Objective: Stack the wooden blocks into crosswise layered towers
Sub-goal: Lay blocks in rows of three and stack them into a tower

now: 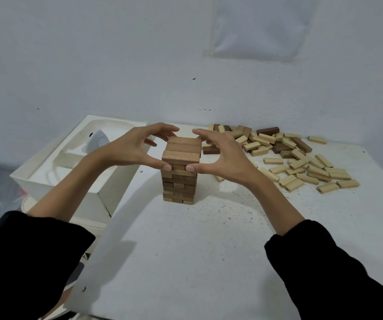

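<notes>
A tower of wooden blocks (pixel 179 181) stands on the white table (pixel 209 239), several crosswise layers high, with three blocks lying side by side on top. My left hand (pixel 130 150) cups the tower's top from the left, thumb tip on the front face and fingers curved over the back edge. From the right, my right hand (pixel 224 155) mirrors it, its thumb tip on the front next to the left thumb. A heap of loose light and dark wooden blocks (pixel 296 158) lies at the right rear of the table.
An open white box (pixel 54 181) with a white moulded insert sits off the table's left edge, close to my left forearm. A pale wall rises right behind the table. Bare speckled tabletop lies in front of the tower.
</notes>
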`<state>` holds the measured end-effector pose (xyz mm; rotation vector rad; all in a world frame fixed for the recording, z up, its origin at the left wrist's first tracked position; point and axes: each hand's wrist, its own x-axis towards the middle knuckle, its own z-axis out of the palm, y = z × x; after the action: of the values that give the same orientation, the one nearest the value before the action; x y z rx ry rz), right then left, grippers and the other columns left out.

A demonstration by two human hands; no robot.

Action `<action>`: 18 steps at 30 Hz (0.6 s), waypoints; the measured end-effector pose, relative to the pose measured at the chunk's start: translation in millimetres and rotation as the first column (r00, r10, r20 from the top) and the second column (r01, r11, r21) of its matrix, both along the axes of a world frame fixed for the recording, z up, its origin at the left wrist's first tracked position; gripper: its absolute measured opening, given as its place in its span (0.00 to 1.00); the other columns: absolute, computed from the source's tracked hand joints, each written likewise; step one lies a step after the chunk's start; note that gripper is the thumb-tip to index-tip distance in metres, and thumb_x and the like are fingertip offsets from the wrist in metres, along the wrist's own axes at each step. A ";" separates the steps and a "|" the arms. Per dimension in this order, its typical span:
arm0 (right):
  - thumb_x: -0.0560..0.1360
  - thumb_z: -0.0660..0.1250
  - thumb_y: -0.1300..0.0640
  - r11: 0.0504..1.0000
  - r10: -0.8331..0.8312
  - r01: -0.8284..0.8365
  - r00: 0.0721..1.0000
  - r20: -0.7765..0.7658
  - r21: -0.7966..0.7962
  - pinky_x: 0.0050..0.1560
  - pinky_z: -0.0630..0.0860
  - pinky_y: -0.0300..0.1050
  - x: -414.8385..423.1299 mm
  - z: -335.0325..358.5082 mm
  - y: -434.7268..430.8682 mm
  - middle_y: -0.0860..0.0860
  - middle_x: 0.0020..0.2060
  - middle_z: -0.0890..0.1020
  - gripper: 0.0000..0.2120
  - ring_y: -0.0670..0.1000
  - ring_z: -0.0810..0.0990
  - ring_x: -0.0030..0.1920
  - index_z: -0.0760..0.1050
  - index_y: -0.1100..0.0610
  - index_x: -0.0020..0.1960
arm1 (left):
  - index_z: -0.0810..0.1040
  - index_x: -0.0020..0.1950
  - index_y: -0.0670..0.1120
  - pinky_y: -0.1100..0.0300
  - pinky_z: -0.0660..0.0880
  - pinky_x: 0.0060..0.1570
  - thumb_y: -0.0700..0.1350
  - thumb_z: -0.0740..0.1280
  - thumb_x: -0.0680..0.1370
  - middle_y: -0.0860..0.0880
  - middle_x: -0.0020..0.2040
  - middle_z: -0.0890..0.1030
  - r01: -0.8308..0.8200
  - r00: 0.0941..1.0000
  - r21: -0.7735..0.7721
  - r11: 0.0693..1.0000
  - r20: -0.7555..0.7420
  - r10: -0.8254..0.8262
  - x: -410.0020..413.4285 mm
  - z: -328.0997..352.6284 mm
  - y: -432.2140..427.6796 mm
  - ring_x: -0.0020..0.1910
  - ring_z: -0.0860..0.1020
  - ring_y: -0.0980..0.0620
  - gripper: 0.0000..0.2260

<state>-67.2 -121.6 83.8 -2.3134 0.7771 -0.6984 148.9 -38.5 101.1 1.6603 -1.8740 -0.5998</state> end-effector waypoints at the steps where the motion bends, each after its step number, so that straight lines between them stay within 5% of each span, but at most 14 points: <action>1: 0.63 0.76 0.42 1.000 0.000 0.000 1.000 0.016 0.007 0.64 0.66 0.59 0.8 -0.6 1.2 0.41 0.56 0.75 0.38 0.47 0.68 0.61 0.67 0.45 0.69 | 0.68 0.63 0.64 0.65 0.69 0.56 0.74 0.71 0.55 0.61 0.60 0.76 -0.001 1.000 -0.006 1.000 -0.001 0.001 -0.5 0.7 0.1 0.60 0.73 0.64 0.39; 5: 0.64 0.76 0.42 0.999 -0.009 0.008 1.000 0.001 0.031 0.68 0.61 0.58 -0.9 1.7 3.6 0.42 0.62 0.72 0.41 0.47 0.64 0.66 0.62 0.45 0.72 | 0.67 0.67 0.60 0.59 0.70 0.61 0.73 0.70 0.57 0.59 0.61 0.76 0.001 1.000 -0.028 1.000 0.008 -0.001 2.3 0.6 1.2 0.62 0.72 0.61 0.41; 7: 0.67 0.71 0.41 0.995 -0.024 0.023 1.000 0.014 0.100 0.71 0.51 0.49 -5.6 4.5 10.2 0.44 0.72 0.62 0.42 0.43 0.53 0.71 0.55 0.45 0.75 | 0.64 0.70 0.59 0.59 0.67 0.64 0.74 0.68 0.59 0.57 0.67 0.72 -0.039 0.998 -0.045 0.998 -0.055 0.036 -0.3 -4.4 5.3 0.66 0.69 0.61 0.43; 10: 0.70 0.54 0.34 0.928 -0.099 0.028 0.980 0.172 0.372 0.71 0.43 0.48 -7.6 4.6 32.6 0.41 0.75 0.51 0.39 0.37 0.43 0.72 0.48 0.44 0.76 | 0.61 0.72 0.57 0.59 0.62 0.69 0.76 0.54 0.68 0.55 0.72 0.66 -0.239 0.871 -0.047 0.970 -0.451 0.193 -19.7 -12.3 12.1 0.71 0.64 0.61 0.38; 12: 0.68 0.46 0.31 0.841 -0.198 0.046 0.953 0.228 0.538 0.74 0.44 0.54 -3.4 1.7 45.7 0.41 0.75 0.51 0.39 0.42 0.46 0.75 0.48 0.43 0.76 | 0.61 0.75 0.51 0.54 0.58 0.73 0.69 0.45 0.75 0.53 0.74 0.65 -0.379 0.678 0.037 0.925 -0.669 0.304 -34.2 -16.1 15.0 0.72 0.62 0.59 0.34; 14: 0.71 0.42 0.32 0.790 -0.222 0.012 0.937 0.269 0.612 0.73 0.50 0.44 -0.3 -2.6 55.4 0.40 0.74 0.56 0.34 0.40 0.54 0.73 0.55 0.42 0.74 | 0.59 0.76 0.48 0.54 0.56 0.73 0.64 0.41 0.80 0.51 0.75 0.63 -0.409 0.565 0.110 0.906 -0.749 0.346 -45.7 -18.5 20.3 0.73 0.61 0.57 0.31; 16: 0.77 0.41 0.37 0.783 -0.221 -0.028 0.921 0.321 0.621 0.61 0.55 0.27 1.7 -6.7 63.7 0.37 0.66 0.62 0.21 0.30 0.63 0.61 0.62 0.36 0.65 | 0.57 0.77 0.47 0.53 0.54 0.74 0.63 0.39 0.80 0.52 0.76 0.61 -0.378 0.518 0.154 0.913 -0.782 0.346 -53.4 -23.7 24.9 0.74 0.59 0.58 0.31; 18: 0.77 0.40 0.37 0.752 -0.219 -0.058 0.918 0.331 0.656 0.58 0.53 0.30 4.6 -8.9 69.5 0.37 0.66 0.62 0.23 0.31 0.61 0.57 0.59 0.37 0.69 | 0.57 0.77 0.47 0.52 0.52 0.75 0.63 0.38 0.79 0.53 0.76 0.61 -0.322 0.522 0.175 0.930 -0.787 0.329 -58.9 -29.5 26.1 0.74 0.58 0.59 0.32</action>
<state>-62.6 -52.1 75.0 -1.4418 0.7784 -0.7435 90.0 -12.5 71.6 1.3231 -0.8512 -0.9862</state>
